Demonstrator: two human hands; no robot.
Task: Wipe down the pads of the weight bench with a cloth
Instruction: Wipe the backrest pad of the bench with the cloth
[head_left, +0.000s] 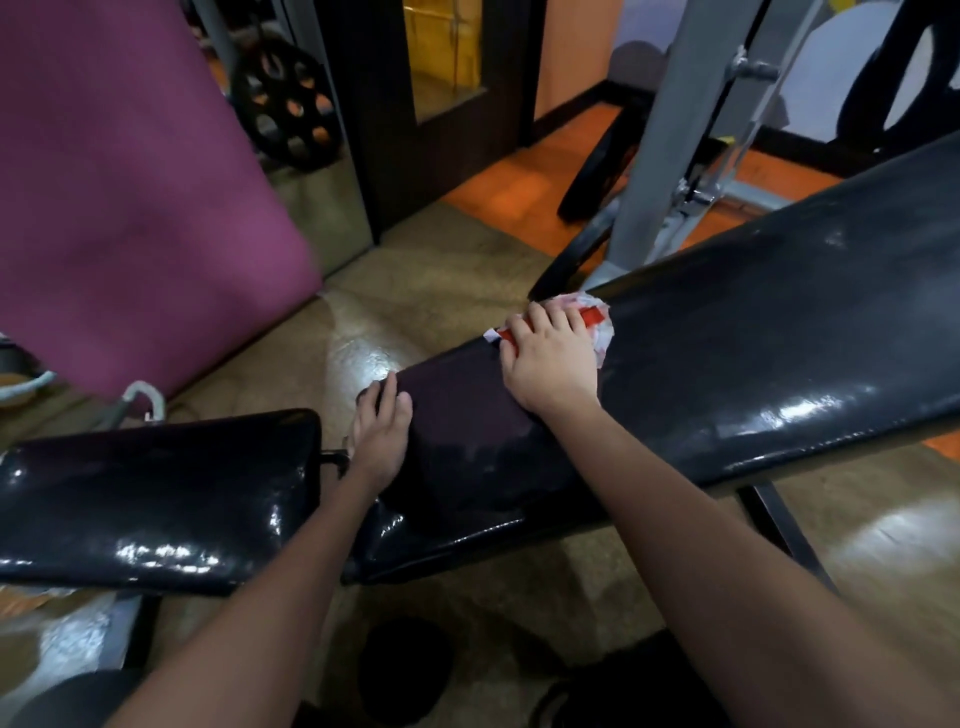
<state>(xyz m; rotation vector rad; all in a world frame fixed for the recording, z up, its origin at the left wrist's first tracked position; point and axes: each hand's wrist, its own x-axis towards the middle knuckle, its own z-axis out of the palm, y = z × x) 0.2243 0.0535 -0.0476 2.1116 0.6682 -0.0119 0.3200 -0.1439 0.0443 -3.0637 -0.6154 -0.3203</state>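
I've got my right hand flat on the crumpled red-and-white cloth, pressing it onto the long glossy black vinyl back pad of the weight bench, up at the far edge of the pad. Fingers are spread apart w/ the tips curling over that edge, so the cloth stays pinned under the palm and won't slip off while rubbing. Most of the cloth is hidden under the hand; only its far fringe shows.

My left hand rests at the lower end of the same pad, next to the gap before the shorter black vinyl seat pad. Its fingers are straight and close together, holding nothing; prob. just bracing me and steadying the pad vs. the wiping pressure.

Judging by the wet-looking sheen, wiping is mid-way, but I can't tell which areas are done. Next I'd drag the cloth along the pad. Behind, a purple mat leans upright & a black weight plate sits near it.
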